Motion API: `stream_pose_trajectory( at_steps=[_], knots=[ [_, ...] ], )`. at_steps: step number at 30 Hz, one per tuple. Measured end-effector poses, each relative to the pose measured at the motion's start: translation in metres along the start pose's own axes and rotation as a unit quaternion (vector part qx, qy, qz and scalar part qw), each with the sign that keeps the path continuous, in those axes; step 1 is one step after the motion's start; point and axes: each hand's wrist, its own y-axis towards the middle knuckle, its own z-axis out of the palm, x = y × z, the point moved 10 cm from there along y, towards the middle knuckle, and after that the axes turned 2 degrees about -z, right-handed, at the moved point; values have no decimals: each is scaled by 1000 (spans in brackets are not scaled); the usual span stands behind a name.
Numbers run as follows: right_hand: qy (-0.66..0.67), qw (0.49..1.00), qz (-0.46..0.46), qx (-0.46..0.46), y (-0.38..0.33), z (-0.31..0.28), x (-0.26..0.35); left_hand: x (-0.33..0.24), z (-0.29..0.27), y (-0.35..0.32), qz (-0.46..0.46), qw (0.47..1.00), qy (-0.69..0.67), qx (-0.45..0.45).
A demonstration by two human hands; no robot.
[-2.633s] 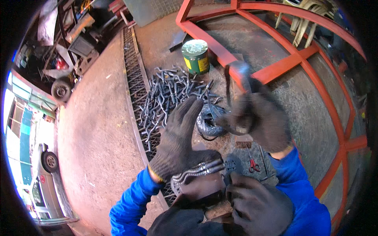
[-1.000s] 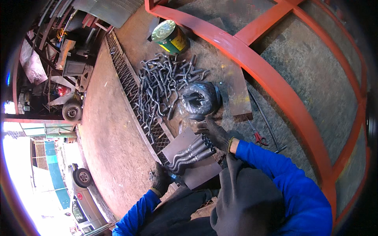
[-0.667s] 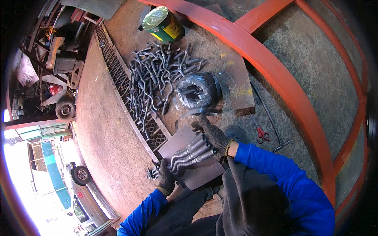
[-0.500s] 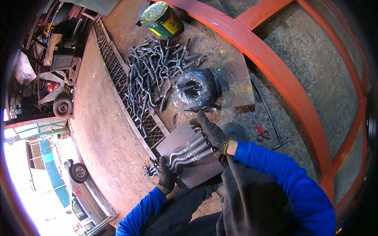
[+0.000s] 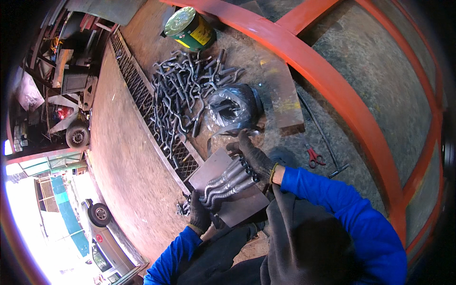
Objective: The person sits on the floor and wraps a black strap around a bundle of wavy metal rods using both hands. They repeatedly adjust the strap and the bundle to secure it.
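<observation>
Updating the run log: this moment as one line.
left gloved hand: gripping bent metal rods; right gloved hand: at rods' right ends; under rods: flat metal plate; beyond: loose rod pile

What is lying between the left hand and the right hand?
Between the left hand and the right hand, bent rods lie on a flat plate; this shows in the head view.

Around you stretches a worn, brown-grey concrete floor (image 5: 118, 135) crossed by a long, dark metal-mesh grating (image 5: 129, 64), while on your left harsh white daylight (image 5: 23, 213) floods in around a tall teal panel (image 5: 63, 194) and a parked silver vehicle (image 5: 114, 251).
</observation>
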Motion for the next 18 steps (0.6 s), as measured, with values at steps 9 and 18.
stream_pose_trajectory(
  at_steps=[9,18],
  knots=[
    [-300,893,-329,-57,-64,-47,126,-193,-28,-62,327,874,341,-114],
    [-430,597,-658,160,-192,178,243,-216,272,-271,381,818,391,183]
  ],
)
